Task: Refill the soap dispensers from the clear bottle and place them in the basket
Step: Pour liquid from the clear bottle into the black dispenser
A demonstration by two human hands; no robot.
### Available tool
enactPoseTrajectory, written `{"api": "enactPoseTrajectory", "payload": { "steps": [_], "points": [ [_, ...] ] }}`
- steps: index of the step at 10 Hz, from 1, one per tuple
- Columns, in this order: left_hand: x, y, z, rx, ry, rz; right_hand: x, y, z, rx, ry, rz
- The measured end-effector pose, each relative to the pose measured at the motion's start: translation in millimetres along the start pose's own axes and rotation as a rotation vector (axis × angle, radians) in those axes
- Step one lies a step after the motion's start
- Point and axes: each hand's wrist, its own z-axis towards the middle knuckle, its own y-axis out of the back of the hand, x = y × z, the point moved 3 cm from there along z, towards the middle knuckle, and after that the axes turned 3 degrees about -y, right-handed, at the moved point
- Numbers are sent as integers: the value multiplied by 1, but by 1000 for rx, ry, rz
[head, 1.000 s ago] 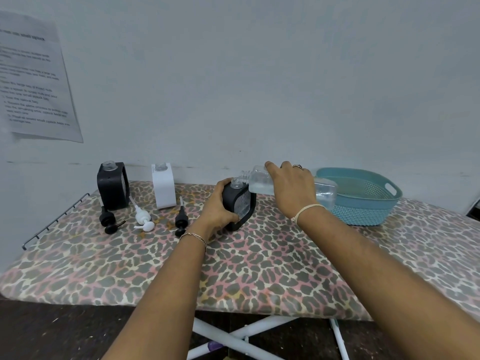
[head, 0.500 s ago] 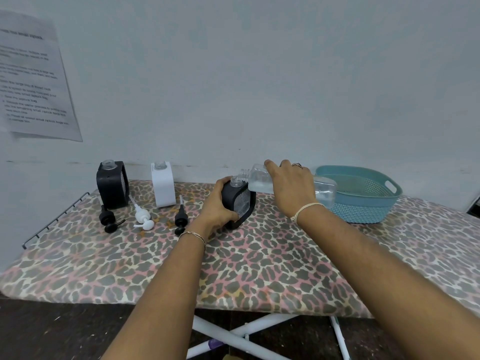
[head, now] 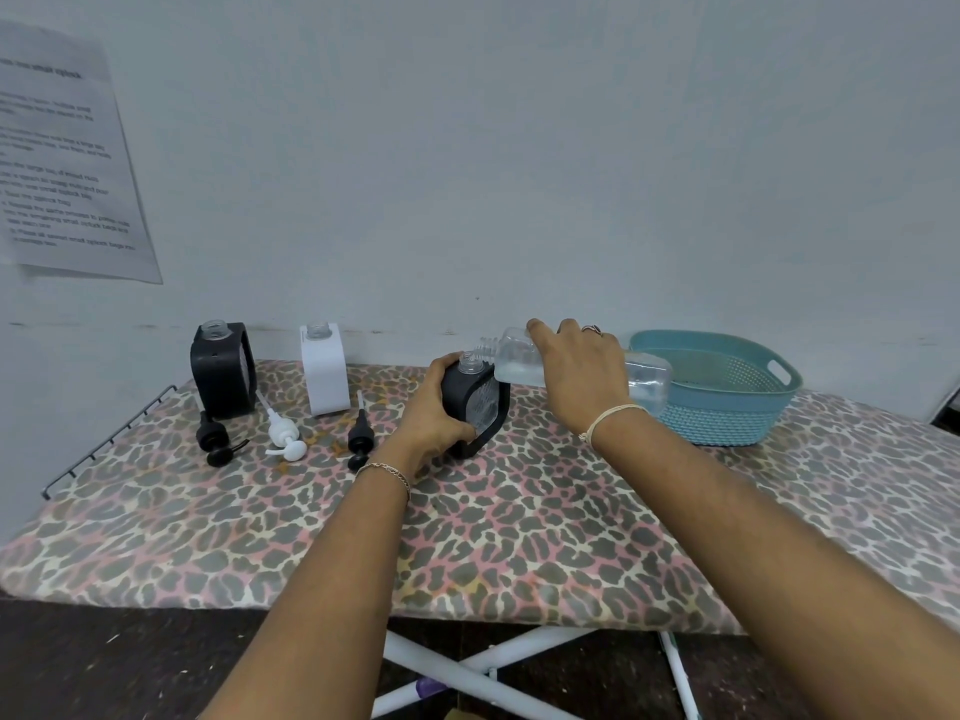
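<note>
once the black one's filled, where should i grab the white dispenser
Take the white dispenser round its mid body, across its flat sides, coming from the front: the wall is close behind it. It stands upright with an open neck and no pump, so probably avoid the top and keep it level.

The right hand (head: 576, 376) covers the middle of the clear bottle (head: 649, 381), and the two together hide the near left wall of the basket (head: 727, 407). The left hand (head: 431, 413) conceals the left side of the black dispenser (head: 480, 402). Whether liquid passes between the two necks cannot be told. The wall sheet (head: 62, 163) is cut by the left edge, its print too blurred to read. The bench (head: 519, 537) runs off at right.
</note>
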Motion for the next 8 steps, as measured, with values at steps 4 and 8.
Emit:
{"api": "enactPoseTrajectory", "payload": {
  "steps": [4,8],
  "points": [
    [0,0,-1,-6,-9,-16,0,1,0,-3,4,-7],
    [0,0,-1,-3,-1,-13,0,1,-1,4,8,0]
  ]
}}
